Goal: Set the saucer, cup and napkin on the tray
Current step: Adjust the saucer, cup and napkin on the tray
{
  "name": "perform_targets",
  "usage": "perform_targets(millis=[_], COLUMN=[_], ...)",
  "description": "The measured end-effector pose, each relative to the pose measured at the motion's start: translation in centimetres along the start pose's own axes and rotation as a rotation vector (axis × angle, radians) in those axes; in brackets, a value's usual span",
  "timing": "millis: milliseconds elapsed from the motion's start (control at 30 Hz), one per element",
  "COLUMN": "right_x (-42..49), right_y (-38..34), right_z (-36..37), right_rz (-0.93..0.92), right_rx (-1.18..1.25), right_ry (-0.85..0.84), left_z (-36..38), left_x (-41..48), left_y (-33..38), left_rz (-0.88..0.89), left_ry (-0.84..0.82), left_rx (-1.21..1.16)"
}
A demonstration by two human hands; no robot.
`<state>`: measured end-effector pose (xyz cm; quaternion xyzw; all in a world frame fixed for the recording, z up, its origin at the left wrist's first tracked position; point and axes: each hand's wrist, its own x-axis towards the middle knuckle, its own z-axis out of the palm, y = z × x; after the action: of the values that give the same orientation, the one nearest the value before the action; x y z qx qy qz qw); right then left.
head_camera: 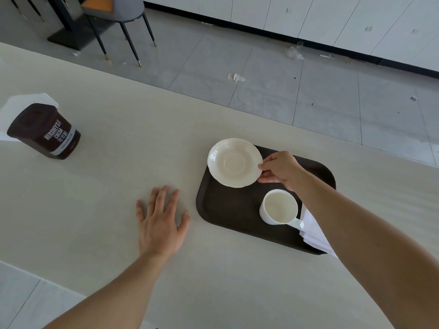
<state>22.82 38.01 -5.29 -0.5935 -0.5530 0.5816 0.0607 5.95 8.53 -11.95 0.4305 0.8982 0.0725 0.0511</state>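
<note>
A dark brown tray (228,210) lies on the pale table. My right hand (279,169) pinches the right rim of a cream saucer (234,162), which hangs tilted over the tray's far left corner and juts past its edge. A white cup (279,206) stands upright on the tray's near right part, handle pointing toward me. A folded white napkin (313,230) lies at the tray's right end, partly hidden under my right forearm. My left hand (161,222) rests flat on the table just left of the tray, fingers spread, holding nothing.
A brown cocoa tub (45,131) stands at the table's far left on white paper (31,100). The table's far edge runs diagonally behind the tray. Beyond it is grey tiled floor with scraps, and a chair (118,17) at the top left.
</note>
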Motion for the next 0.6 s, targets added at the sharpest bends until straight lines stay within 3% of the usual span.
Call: perform_targets(millis=[600], right_x=[0.28], right_y=[0.03], right_z=[0.11], right_rz=[0.000], right_rx=[0.014], right_ry=[0.017], left_z=[0.15], left_x=[0.03], left_y=[-0.10], left_rz=[0.005], left_ry=[0.017], left_rx=[0.007])
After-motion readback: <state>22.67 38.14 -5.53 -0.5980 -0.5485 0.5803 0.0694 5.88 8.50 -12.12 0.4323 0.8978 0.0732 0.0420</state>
